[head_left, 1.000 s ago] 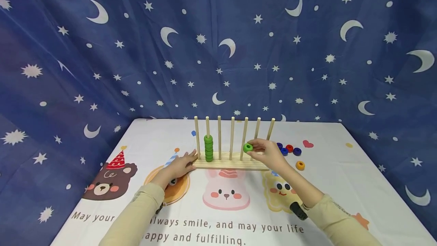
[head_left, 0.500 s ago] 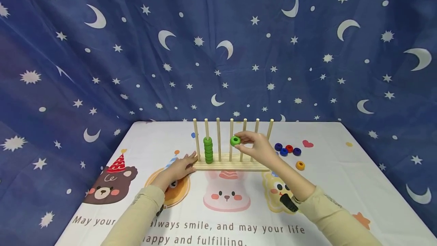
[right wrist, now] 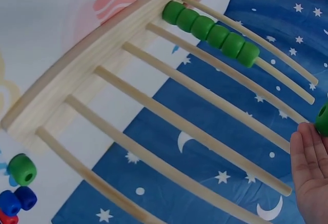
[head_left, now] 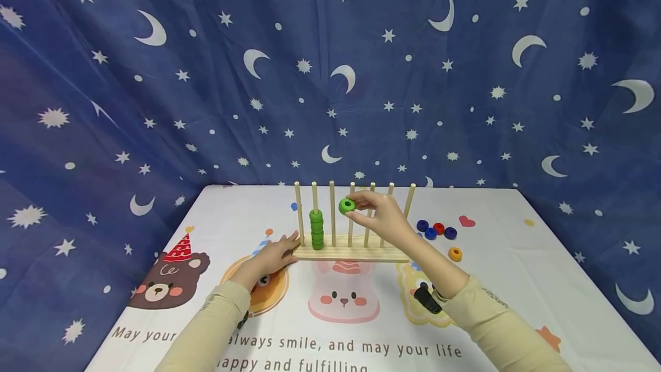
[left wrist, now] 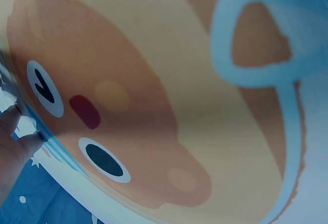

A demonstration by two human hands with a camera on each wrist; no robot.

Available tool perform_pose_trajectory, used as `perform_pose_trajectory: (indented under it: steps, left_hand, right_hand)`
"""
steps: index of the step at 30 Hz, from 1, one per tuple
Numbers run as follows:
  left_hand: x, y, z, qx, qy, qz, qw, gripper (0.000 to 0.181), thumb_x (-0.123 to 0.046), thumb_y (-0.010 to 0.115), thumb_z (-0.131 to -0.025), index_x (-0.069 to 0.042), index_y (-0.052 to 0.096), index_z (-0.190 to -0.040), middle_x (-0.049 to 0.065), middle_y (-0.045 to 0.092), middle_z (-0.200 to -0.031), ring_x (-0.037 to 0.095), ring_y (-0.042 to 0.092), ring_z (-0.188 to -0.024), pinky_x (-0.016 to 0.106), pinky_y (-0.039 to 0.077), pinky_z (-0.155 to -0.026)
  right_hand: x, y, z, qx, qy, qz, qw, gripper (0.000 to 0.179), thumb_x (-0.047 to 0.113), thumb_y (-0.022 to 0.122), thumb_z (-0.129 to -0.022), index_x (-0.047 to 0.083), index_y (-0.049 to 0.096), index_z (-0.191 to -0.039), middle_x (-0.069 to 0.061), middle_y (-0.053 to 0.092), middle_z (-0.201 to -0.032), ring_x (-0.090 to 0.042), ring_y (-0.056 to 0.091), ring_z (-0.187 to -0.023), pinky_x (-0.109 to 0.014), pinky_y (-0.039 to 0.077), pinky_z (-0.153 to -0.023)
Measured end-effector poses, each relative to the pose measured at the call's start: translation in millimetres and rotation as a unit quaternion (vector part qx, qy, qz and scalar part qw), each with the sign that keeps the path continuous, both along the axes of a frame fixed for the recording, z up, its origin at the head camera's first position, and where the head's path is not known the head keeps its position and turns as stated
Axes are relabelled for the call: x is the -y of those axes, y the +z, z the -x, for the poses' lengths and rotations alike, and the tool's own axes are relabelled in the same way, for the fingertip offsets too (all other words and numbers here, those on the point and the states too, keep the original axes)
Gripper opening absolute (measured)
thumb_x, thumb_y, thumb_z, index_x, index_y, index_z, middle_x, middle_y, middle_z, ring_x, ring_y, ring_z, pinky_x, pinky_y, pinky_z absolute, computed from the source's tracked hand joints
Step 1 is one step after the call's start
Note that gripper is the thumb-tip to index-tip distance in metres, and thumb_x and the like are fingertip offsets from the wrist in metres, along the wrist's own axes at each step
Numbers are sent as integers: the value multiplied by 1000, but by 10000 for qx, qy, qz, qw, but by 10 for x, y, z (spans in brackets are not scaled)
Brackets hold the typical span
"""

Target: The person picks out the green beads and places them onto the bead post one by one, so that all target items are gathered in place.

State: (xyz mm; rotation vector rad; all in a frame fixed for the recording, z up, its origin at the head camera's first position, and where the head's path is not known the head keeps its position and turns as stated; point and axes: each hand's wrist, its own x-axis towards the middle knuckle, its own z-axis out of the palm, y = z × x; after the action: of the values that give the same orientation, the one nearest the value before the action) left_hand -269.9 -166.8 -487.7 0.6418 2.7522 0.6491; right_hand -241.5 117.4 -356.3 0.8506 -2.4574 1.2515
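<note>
A wooden peg rack (head_left: 351,254) stands on the table with several upright pegs. Green beads (head_left: 317,229) are stacked on its second peg from the left. My right hand (head_left: 386,220) pinches one green bead (head_left: 346,206) between thumb and fingers, in the air between the third and fourth pegs. In the right wrist view that held bead (right wrist: 322,119) is cut off by the frame's edge. My left hand (head_left: 273,254) rests against the left end of the rack's base, fingers extended; only its fingertips (left wrist: 32,141) show in the left wrist view.
Right of the rack lie loose blue beads (head_left: 431,233), a red bead (head_left: 439,227) and an orange bead (head_left: 455,254). The right wrist view also shows a loose green bead (right wrist: 21,169). A starry blue curtain (head_left: 330,73) hangs behind the printed white tablecloth (head_left: 258,349).
My right hand has carried the green bead leftward and upward, from near the fifth peg to between the third and fourth. The left hand has stayed at the rack's end.
</note>
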Motion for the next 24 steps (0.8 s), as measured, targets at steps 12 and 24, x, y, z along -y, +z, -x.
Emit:
perform_pose_trajectory:
  steps: [12, 24]
  left_hand:
    - [-11, -28, -7, -46, -8, 5, 10000, 54, -22, 56, -95, -3, 40, -143, 17, 25, -154, 49, 26, -136, 71, 17, -106]
    - [-17, 30, -5, -44, -82, 73, 9999, 53, -22, 56, -94, -3, 41, -141, 18, 26, -153, 50, 27, -135, 70, 20, -105]
  right_hand:
    - [145, 132, 27, 127, 111, -25, 9999, 31, 9, 70, -84, -1, 64, -112, -14, 69, -105, -25, 66, -94, -36, 54, -88]
    - [300, 247, 156, -127, 174, 83, 9997, 29, 7, 70, -84, -2, 64, -111, -14, 70, -105, -25, 67, -96, -32, 55, -87]
